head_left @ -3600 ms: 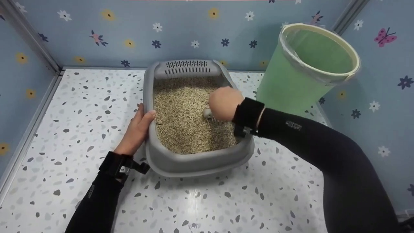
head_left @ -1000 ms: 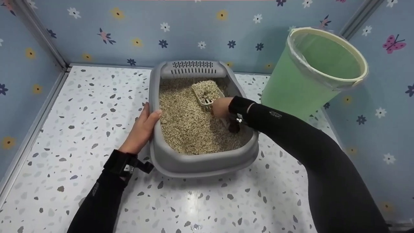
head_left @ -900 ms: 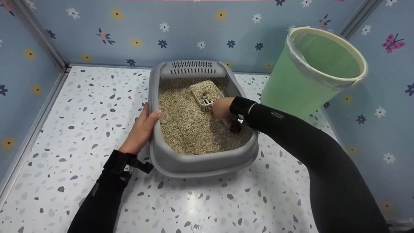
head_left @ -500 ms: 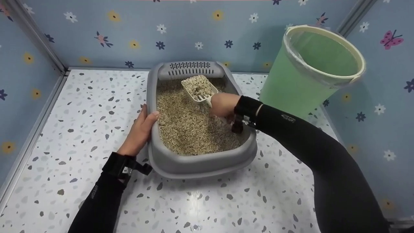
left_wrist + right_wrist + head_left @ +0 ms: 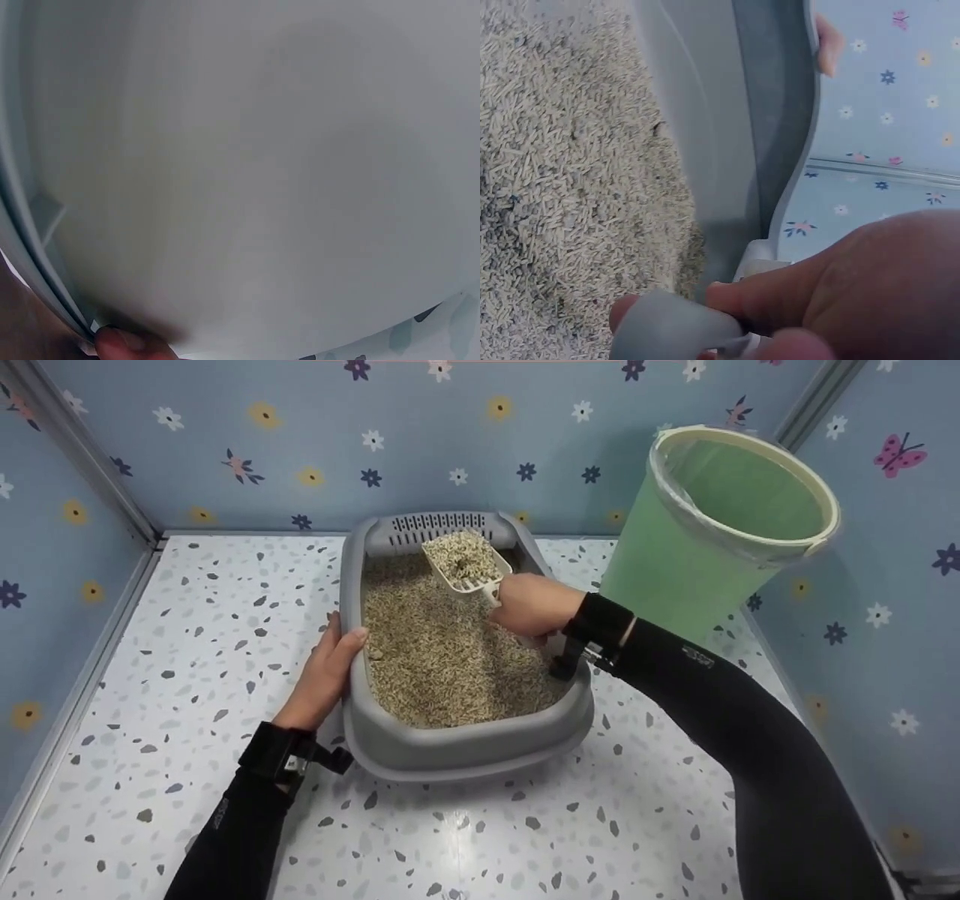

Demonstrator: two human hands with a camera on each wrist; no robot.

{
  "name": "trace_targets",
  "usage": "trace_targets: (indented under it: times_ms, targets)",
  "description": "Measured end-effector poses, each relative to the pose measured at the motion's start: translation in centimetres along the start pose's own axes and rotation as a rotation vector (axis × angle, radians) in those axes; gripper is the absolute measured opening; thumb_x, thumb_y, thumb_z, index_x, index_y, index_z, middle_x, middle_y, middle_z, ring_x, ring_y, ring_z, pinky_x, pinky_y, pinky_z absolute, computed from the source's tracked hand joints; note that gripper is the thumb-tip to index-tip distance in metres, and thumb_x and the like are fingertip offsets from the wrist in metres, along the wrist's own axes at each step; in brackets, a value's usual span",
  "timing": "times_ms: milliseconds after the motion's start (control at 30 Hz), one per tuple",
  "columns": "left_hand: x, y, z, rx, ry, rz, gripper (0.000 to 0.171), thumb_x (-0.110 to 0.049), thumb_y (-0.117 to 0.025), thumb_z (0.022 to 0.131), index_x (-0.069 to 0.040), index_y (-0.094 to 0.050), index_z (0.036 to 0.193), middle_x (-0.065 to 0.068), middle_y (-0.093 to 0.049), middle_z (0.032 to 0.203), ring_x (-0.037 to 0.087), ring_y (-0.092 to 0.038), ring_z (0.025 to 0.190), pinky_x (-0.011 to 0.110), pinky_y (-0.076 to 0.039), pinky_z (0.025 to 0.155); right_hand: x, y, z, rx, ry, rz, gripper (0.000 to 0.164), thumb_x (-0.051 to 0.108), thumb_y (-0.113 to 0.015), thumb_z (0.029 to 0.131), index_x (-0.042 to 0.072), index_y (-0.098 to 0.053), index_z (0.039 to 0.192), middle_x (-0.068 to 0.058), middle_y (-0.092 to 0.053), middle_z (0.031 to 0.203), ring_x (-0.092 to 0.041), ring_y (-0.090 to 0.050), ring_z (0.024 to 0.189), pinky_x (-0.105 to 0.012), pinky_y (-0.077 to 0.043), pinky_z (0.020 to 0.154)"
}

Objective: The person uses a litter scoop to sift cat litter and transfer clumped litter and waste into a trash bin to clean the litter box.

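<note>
A grey litter box (image 5: 465, 754) filled with pale pellet litter (image 5: 427, 660) stands on the floor. My left hand (image 5: 319, 679) grips its left rim, thumb over the edge; the left wrist view shows a fingertip (image 5: 127, 341) against the outer wall (image 5: 262, 172). With my right hand (image 5: 536, 604) I hold the handle of an off-white slotted litter scoop (image 5: 491, 592) above the litter. The scoop carries heaped litter with a dark clump on top. In the right wrist view the handle end (image 5: 667, 330) shows within my curled fingers; the scoop's head is out of that view.
A green trash can (image 5: 660, 577) with a clear liner stands to the right of the box, tilted in view. Flower-patterned walls (image 5: 285, 442) enclose the back and sides. The speckled floor (image 5: 202, 660) extends left and in front of the box.
My right hand came up from the litter with the loaded scoop, lifting it and shifting it slightly left, then back toward the right. My left hand stays on the rim.
</note>
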State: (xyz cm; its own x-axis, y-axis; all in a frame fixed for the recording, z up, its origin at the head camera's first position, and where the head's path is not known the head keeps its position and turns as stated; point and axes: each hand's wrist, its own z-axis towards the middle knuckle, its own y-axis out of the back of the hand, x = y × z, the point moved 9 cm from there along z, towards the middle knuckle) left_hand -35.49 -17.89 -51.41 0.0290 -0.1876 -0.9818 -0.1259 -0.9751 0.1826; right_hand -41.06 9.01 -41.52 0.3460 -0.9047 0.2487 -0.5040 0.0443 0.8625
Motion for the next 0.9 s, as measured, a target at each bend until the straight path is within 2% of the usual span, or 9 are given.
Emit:
trace_targets:
  times_ms: [167, 400, 633, 767, 900]
  targets:
    - [0.9, -0.9, 0.0, 0.003, 0.013, -0.013, 0.098, -0.055, -0.049, 0.113, -0.005, 0.006, 0.177, 0.014, 0.006, 0.185, 0.021, 0.004, 0.17, 0.035, 0.001, 0.136, -0.1, -0.5, -1.3, -0.018, 0.027, -0.002, 0.043, 0.027, -0.055, 0.116, 0.009, -0.067, 0.079, 0.0, -0.065, 0.063, -0.014, -0.058, 0.048, -0.031, -0.055, 0.052]
    - [1.6, -2.4, 0.1, 0.024, 0.015, -0.036, 0.097, -0.052, -0.049, 0.113, -0.003, 0.004, 0.176, 0.017, 0.005, 0.185, 0.024, 0.003, 0.17, 0.037, 0.0, 0.137, -0.8, -0.6, -2.9, -0.026, 0.022, 0.015, 0.037, 0.028, -0.055, 0.115, 0.013, -0.061, 0.082, 0.0, -0.062, 0.071, -0.013, -0.055, 0.053, -0.031, -0.053, 0.053]
    - [1.5, -2.5, 0.2, 0.039, 0.012, -0.088, 0.097, -0.049, -0.049, 0.114, -0.002, 0.01, 0.175, 0.018, 0.011, 0.185, 0.022, 0.008, 0.17, 0.037, 0.002, 0.137, -1.5, 0.3, -4.3, -0.038, -0.023, 0.055, 0.034, 0.037, -0.059, 0.116, 0.008, -0.069, 0.101, -0.005, -0.071, 0.085, -0.017, -0.064, 0.065, -0.037, -0.06, 0.065]
    - [1.5, -2.6, 0.1, 0.029, 0.024, -0.06, 0.097, -0.05, -0.049, 0.113, -0.003, 0.008, 0.176, 0.016, 0.009, 0.185, 0.022, 0.007, 0.17, 0.036, 0.002, 0.136, -2.1, 0.8, -5.7, -0.043, -0.018, 0.043, 0.03, 0.036, -0.059, 0.114, 0.01, -0.069, 0.104, -0.007, -0.073, 0.09, -0.021, -0.069, 0.072, -0.039, -0.061, 0.071]
    - [1.4, -2.8, 0.2, 0.037, 0.028, -0.031, 0.096, -0.052, -0.049, 0.113, -0.005, 0.008, 0.176, 0.015, 0.009, 0.185, 0.023, 0.006, 0.17, 0.037, 0.002, 0.137, -3.1, 1.3, -7.0, -0.042, -0.038, 0.016, 0.023, 0.033, -0.059, 0.112, 0.012, -0.067, 0.109, -0.006, -0.073, 0.094, -0.023, -0.069, 0.077, -0.04, -0.06, 0.071]
